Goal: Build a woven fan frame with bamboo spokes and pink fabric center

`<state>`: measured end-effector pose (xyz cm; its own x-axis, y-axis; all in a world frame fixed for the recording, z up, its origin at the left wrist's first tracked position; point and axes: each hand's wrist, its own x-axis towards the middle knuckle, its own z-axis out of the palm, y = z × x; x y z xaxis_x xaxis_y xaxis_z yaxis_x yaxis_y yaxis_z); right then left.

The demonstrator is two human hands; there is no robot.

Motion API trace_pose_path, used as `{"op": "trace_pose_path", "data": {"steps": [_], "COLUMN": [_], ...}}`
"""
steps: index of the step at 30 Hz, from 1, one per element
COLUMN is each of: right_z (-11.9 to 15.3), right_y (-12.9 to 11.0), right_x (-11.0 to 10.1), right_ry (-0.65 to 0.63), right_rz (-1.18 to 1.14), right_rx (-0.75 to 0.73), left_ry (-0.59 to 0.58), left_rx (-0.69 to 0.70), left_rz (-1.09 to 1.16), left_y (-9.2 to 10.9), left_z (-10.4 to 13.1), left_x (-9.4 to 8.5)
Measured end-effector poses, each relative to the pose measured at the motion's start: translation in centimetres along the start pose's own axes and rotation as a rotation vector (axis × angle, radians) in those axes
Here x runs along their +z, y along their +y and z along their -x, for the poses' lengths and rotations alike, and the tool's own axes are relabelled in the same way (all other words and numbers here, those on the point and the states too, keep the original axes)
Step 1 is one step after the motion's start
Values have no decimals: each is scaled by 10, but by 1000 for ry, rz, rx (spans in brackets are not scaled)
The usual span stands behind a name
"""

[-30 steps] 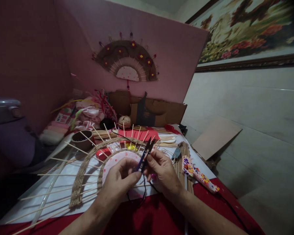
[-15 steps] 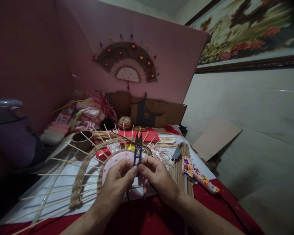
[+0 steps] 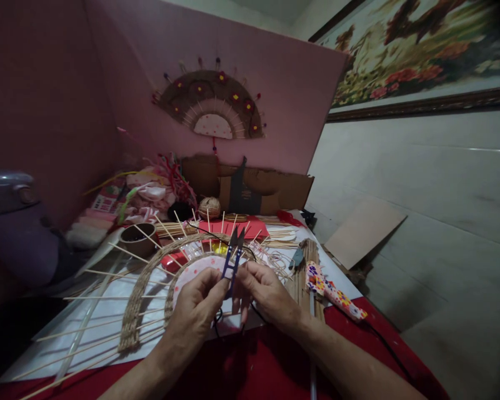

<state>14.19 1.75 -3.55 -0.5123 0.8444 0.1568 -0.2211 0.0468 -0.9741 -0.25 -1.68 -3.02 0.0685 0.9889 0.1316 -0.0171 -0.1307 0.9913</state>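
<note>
In my left hand [image 3: 202, 297] is a pair of blue thread snips [image 3: 232, 258], held between thumb and fingers with the dark blades pointing up and away. My right hand [image 3: 264, 289] is closed right beside the handles, its thumb against the fingers. A thin black cord [image 3: 254, 254] runs to the right hand and comes out below it; the fingers partly hide it. Beneath and behind both hands lies a half-round fan frame of thin sticks [image 3: 104, 272] with a woven twine band [image 3: 135, 303] and a pink dotted centre [image 3: 187, 280].
A cardboard tape ring [image 3: 127, 240], a twine ball [image 3: 209, 206] and red paper [image 3: 256, 226] lie behind the frame. At right are a flower-patterned glue gun [image 3: 337, 297] and cardboard strips [image 3: 310, 253]. A finished fan [image 3: 214, 100] hangs on the pink board.
The snips have tilted to the right and moved slightly into my left hand's hold. My right thumb has come away from their handles. The view has shifted a little.
</note>
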Motion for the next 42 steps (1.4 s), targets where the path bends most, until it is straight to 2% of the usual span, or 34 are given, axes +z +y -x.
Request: {"op": "trace_pose_path", "data": {"steps": [6, 9, 14, 19, 25, 28, 33, 36, 42], "right_z": [-1, -1, -1, 0, -1, -1, -1, -1, -2], "right_y": [-9, -9, -7, -5, 0, 4, 6, 6, 6], "right_x": [-6, -7, -8, -7, -7, -8, -6, -5, -7], "right_ry": [161, 130, 61, 22, -35, -56, -68, -70, -107], "right_rz": [-24, -45, -116, -178, -209, -213, -254, -277, -293], "right_rx": [-40, -30, -29, -45, -27, -16, -28, -47, 13], "left_ry": [-48, -71, -31, -152, -113, -91, -78, -98, -163], "left_rx": [-46, -68, -222, -315, -405, -404, -325, -299, -302], "left_rz": [-3, 26, 205, 303, 327, 333, 278, 273, 287], "left_y": [-1, 0, 7, 12, 13, 14, 14, 14, 12], "left_z": [-1, 0, 0, -1, 0, 0, -2, -1, 3], "left_x": [-1, 1, 2, 2, 3, 3, 0, 1, 6]}}
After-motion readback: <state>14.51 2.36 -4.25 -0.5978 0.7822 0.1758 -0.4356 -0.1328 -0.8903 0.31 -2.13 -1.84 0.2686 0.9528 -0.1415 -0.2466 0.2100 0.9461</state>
